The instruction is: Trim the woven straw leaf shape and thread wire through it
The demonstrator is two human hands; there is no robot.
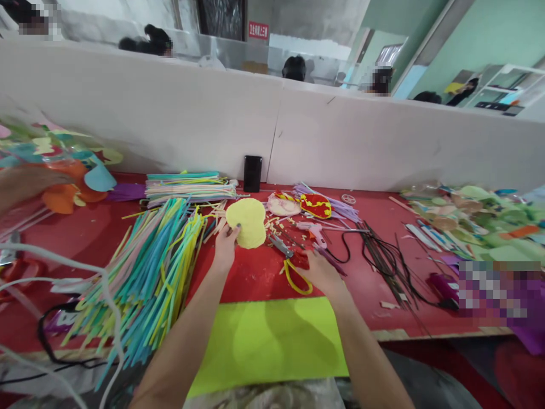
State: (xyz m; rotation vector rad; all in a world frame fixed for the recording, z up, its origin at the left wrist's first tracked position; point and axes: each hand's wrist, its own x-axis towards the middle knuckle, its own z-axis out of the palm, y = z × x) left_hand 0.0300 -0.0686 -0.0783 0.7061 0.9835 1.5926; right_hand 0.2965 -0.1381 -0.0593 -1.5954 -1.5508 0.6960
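Note:
A pale yellow cut-out with a wavy, rounded outline (251,227) is pinched at its left edge by my left hand (226,241). My right hand (321,270) is at the handles of a pair of scissors (281,246). Its fingers are partly hidden and curl at a red part of the handle, and a yellow loop hangs below. The metal blades point to the far left. Beneath my forearms, a lime-green sheet (276,341) lies along the near table edge. Behind the scissors are a pink-and-white glue gun (315,233) and a red oval piece with yellow trim (315,205).
Bundles of coloured pipe cleaners (149,278) cover the left. A black phone (252,173) leans against the white partition (204,113). Dark sticks and a black cable (383,255) lie right. Cut-out pieces (481,221) heap far right. Another person's hand (29,184) reaches in at left.

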